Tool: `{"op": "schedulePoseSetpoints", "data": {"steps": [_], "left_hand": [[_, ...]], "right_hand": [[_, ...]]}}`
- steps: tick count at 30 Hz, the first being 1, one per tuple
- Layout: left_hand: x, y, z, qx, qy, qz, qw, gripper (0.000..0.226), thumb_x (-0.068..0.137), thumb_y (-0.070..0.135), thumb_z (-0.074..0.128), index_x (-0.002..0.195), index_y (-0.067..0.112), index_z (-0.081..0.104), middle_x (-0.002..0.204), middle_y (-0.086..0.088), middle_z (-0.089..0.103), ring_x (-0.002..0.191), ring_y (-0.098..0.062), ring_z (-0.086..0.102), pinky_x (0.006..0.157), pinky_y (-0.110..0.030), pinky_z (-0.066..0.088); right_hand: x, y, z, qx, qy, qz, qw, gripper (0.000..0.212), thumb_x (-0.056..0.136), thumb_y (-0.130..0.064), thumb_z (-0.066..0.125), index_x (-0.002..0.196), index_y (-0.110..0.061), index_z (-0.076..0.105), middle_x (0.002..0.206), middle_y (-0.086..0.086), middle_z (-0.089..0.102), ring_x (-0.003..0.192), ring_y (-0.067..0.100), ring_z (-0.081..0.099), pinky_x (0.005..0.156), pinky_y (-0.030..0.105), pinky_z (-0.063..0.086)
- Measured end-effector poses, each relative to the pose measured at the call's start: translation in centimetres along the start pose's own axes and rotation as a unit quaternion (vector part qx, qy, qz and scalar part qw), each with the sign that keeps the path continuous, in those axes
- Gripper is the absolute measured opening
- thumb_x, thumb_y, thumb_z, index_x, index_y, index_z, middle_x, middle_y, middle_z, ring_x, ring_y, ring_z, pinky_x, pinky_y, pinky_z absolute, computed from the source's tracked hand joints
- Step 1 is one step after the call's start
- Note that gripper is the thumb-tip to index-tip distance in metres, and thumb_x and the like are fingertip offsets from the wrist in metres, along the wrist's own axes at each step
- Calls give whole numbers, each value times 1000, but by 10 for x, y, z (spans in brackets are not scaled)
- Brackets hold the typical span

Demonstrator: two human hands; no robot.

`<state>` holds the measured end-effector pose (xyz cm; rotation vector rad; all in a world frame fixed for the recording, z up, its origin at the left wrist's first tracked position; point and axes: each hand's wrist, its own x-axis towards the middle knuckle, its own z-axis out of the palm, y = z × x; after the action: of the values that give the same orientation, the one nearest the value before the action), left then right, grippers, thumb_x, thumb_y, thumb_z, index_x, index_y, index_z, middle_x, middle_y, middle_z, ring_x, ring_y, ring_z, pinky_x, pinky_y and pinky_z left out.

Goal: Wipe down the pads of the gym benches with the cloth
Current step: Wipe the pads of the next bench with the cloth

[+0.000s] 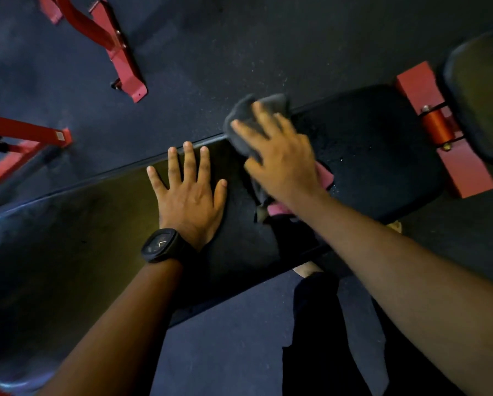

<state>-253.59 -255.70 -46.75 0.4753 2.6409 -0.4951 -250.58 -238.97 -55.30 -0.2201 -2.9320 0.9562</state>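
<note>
The right hand (279,164) presses the grey cloth (244,118) with spread, uncurled fingers on the far edge of the bench pad (376,167); the left hand (191,195) lies flat beside it. Droplets (341,160) remain on the pad, so wiping seems only midway

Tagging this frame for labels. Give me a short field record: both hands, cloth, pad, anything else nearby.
left hand: flat on the pad, fingers spread, holds nothing
right hand: fingers spread, presses the cloth onto the pad; motion-blurred
cloth: grey, bunched, at the pad's far edge
pad: black, long, both hands on it
pink patch: beside the right wrist; cannot tell what it is
watch: black, on the left wrist
frames: red, on the floor beyond the bench
</note>
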Motion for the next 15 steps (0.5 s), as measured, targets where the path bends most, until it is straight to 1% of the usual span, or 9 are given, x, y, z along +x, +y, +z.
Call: {"op": "schedulePoseSetpoints", "data": {"steps": [3,5,6,8,10,12,13,14,15], "left_hand": [[0,4,-2,-4,1,4,1000,72,101,59,19,159,21,-1,167,-5,-9,152,-31,-14,118,-66,-3],[1,7,-1,-3,4,7,1000,73,101,60,19,159,22,-1,167,-5,-9,152,-31,-14,118,-67,-3],[2,8,0,-3,4,8,1000,73,101,60,19,159,22,0,167,-4,-9,152,-31,-14,117,-67,-2],[4,10,1,-2,2,9,1000,72,100,59,19,159,21,0,167,-4,-8,152,-30,-14,117,-68,-3],[6,12,4,2,5,8,1000,72,100,58,17,160,22,-1,167,-4,-8,153,-29,-14,117,-68,-4],[8,14,5,6,13,8,1000,71,101,57,18,160,22,0,167,-4,-7,153,-29,-13,117,-67,-5],[9,15,5,6,14,8,1000,71,100,57,18,160,22,0,167,-4,-6,153,-29,-12,117,-67,-5],[10,15,5,5,14,8,1000,72,100,58,18,160,21,1,167,-4,-5,153,-29,-12,117,-67,-5],[11,17,4,4,14,8,1000,72,100,58,19,159,21,1,167,-5,-5,153,-30,-12,117,-67,-4]], "right_hand": [[-25,24,-6,14,23,179,983,67,91,-44,46,155,-40,28,167,4,15,147,33,28,102,52,46],[-64,6,-7,8,32,241,970,68,89,-43,48,155,-40,29,168,2,13,146,34,28,103,52,45],[-81,-10,-5,8,30,235,972,69,88,-42,50,154,-40,31,168,2,15,145,36,30,102,52,45],[-97,-39,1,24,26,165,986,67,85,-40,49,151,-39,39,167,2,21,141,39,35,97,52,46],[-75,-41,6,42,25,57,997,61,87,-40,48,148,-39,44,165,1,26,139,38,39,94,50,46],[-34,-23,6,28,12,-18,999,61,89,-40,53,149,-41,43,164,2,29,139,37,39,93,49,47],[-16,-9,4,11,-1,-25,1000,64,89,-40,56,150,-41,40,164,2,28,140,36,38,93,48,47],[-4,7,1,2,-7,-4,1000,66,89,-40,58,152,-41,37,165,2,25,142,35,35,94,48,47],[1,22,-1,4,-3,44,999,67,90,-41,57,153,-41,34,166,3,22,144,34,32,97,48,47]]}}
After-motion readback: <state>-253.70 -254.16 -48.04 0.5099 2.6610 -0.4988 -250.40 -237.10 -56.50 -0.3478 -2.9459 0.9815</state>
